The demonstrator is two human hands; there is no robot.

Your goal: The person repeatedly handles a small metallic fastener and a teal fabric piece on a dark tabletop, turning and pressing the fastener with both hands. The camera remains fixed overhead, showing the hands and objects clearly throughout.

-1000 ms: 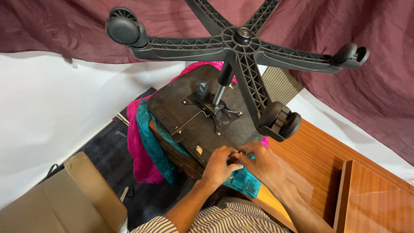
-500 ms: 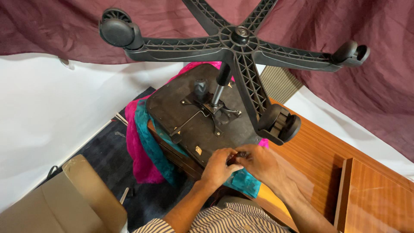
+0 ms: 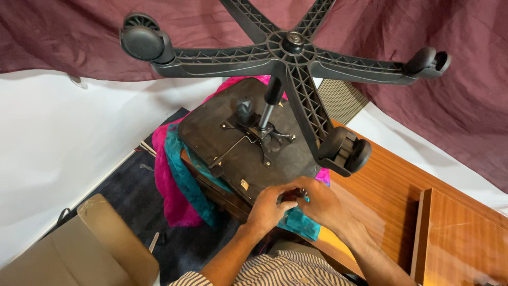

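An office chair lies upside down, its black seat underside [image 3: 233,137] facing up and its five-armed wheeled base [image 3: 288,53] raised above it. The seat rests on pink and teal cloth [image 3: 177,175]. My left hand [image 3: 267,209] and my right hand [image 3: 320,204] meet at the seat's near edge. Between their fingertips sits a small dark object [image 3: 292,197]; both hands close on it, and what it is cannot be made out.
A wooden table top [image 3: 402,190] runs along the right, with a raised wooden panel [image 3: 465,238]. A cardboard box [image 3: 79,249] stands at the lower left on dark carpet [image 3: 127,185]. White sheeting and maroon cloth [image 3: 63,32] hang behind.
My hands stay at the seat's near edge; the fingers have drawn closer together around the small dark object. The view has shifted slightly.
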